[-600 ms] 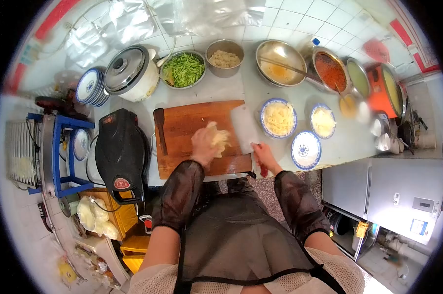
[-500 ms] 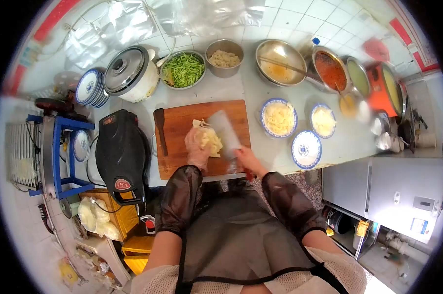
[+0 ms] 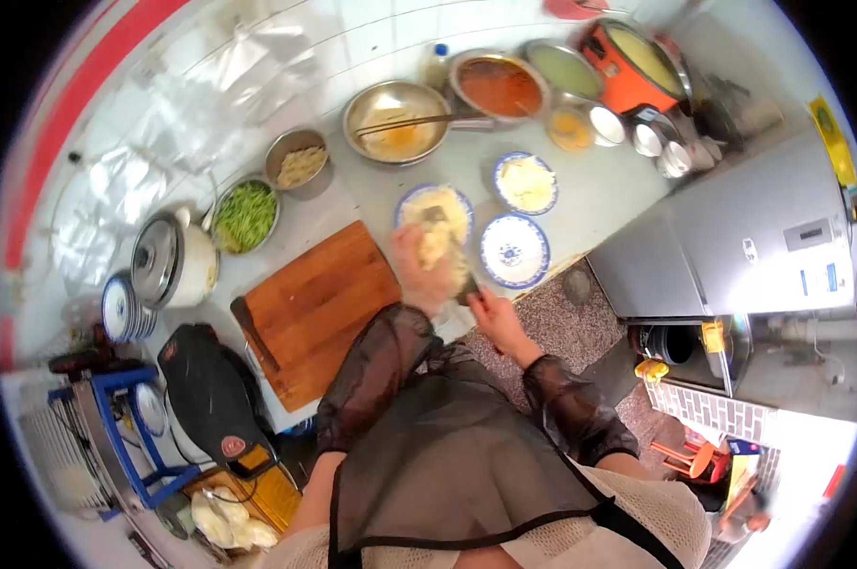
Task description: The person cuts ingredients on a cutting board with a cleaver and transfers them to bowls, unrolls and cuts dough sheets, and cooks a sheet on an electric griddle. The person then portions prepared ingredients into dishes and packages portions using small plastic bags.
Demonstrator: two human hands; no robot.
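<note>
My left hand (image 3: 423, 272), in a clear glove and blurred, is closed around pale yellow sliced food (image 3: 436, 246), holding it against a cleaver. My right hand (image 3: 497, 324) grips the handle of the cleaver (image 3: 467, 290), whose blade is mostly hidden by the food. Both hands are at the near rim of a blue-rimmed bowl (image 3: 455, 202) containing similar pale pieces. To their left lies a wooden cutting board (image 3: 326, 313), with a dark wooden stick (image 3: 255, 334) along its left side.
Right of the hands are a bowl of pale slices (image 3: 527, 184) and a patterned blue-rimmed dish (image 3: 515, 250). Behind stand a steel bowl with chopsticks (image 3: 395, 142), a pot of red sauce (image 3: 500, 87) and shredded greens (image 3: 245, 217). A black electric griddle (image 3: 210, 398) sits left.
Both hands, with the cleaver and pale slices, have moved right from the cutting board to the blue-rimmed bowl. The board's middle is now bare. My view has turned to the right.
</note>
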